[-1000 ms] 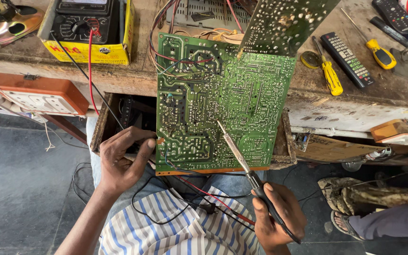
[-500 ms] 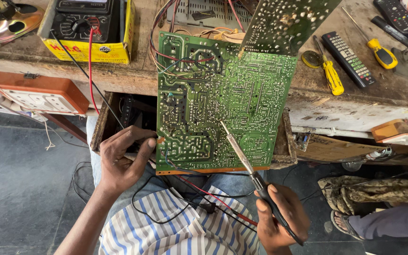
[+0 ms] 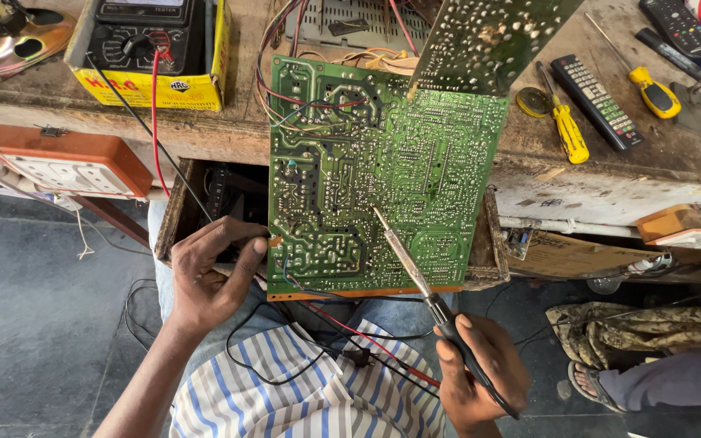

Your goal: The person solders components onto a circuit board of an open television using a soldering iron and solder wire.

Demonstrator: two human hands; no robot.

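Observation:
A large green circuit board (image 3: 383, 170) leans from the workbench edge down toward my lap, solder side up. My left hand (image 3: 208, 276) grips its lower left edge, thumb against the board's side. My right hand (image 3: 480, 369) is closed around the black handle of a soldering iron (image 3: 415, 264). The iron's metal tip touches the board near its middle. Red and black wires (image 3: 350, 337) run from under the board across my striped shirt.
A multimeter in a yellow box (image 3: 152, 49) sits at the bench's back left, an orange switch board (image 3: 70, 166) hangs below it. Yellow screwdrivers (image 3: 565, 130) and a black remote (image 3: 598, 101) lie to the right. Another person's sandalled foot (image 3: 594, 381) rests at lower right.
The soldering iron's tip has shifted slightly down and right on the board. My left hand keeps its hold on the board's edge.

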